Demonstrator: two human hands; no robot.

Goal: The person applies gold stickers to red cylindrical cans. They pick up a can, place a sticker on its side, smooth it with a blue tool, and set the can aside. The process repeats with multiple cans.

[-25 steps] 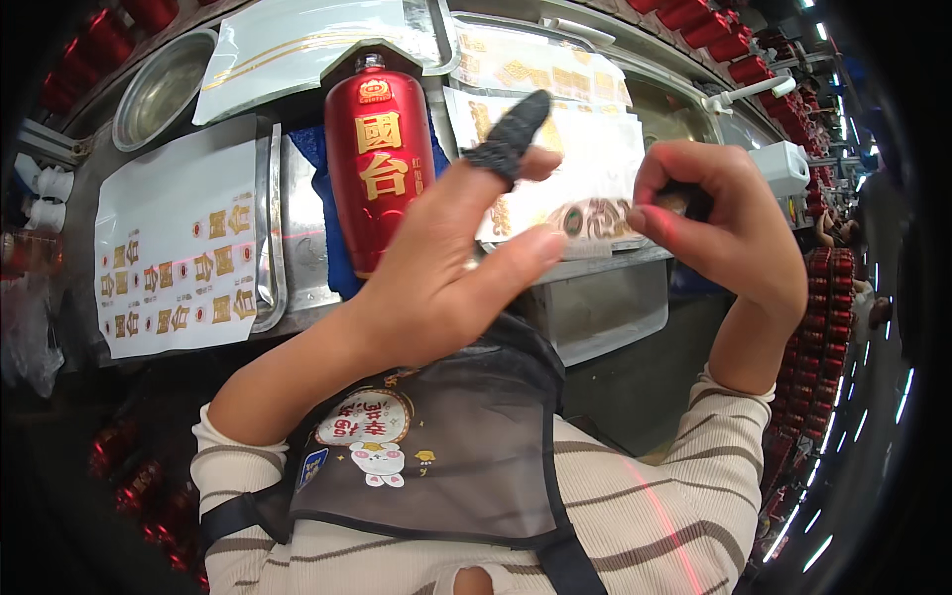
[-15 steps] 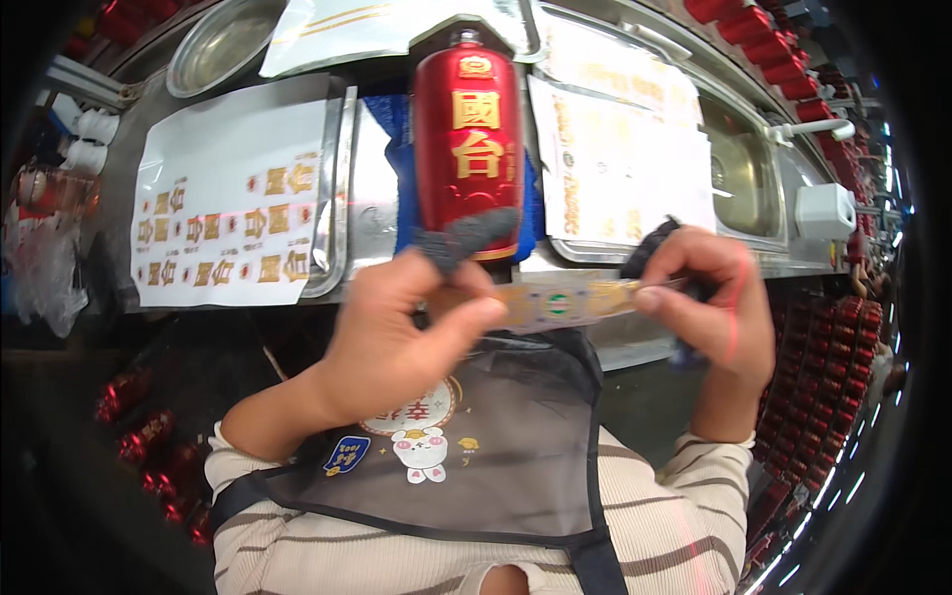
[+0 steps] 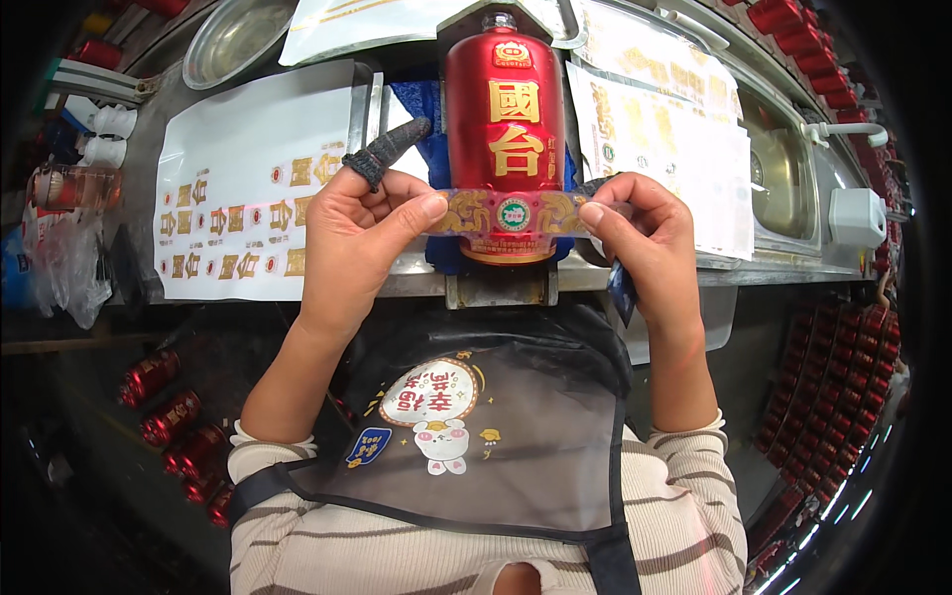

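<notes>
A red bottle [image 3: 503,119] with gold lettering lies on its back in a holder, its neck pointing away from me, over a blue cloth [image 3: 428,124]. Across its lower part stretches a clear decal strip [image 3: 466,212] with gold patterns and a green-and-white round emblem. My left hand [image 3: 367,223] pinches the strip's left end between thumb and fingers; a dark finger cover wraps its raised index finger. The strip's right end is pinched by my right hand [image 3: 643,223], where a dark cover shows partly behind the fingers. A small dark blue piece [image 3: 622,291] hangs below that hand.
Decal sheets lie on trays at left [image 3: 253,149] and right [image 3: 729,164]. A metal bowl [image 3: 233,45] stands far left, a sink [image 3: 778,174] with a white tap [image 3: 848,132] at right. Red bottles [image 3: 174,416] stand low left; stacked red bottles [image 3: 828,387] fill the right.
Both hands have moved forward, away from my body, carrying the decal strip from near the apron onto the bottle's lower part. The left index finger has lifted.
</notes>
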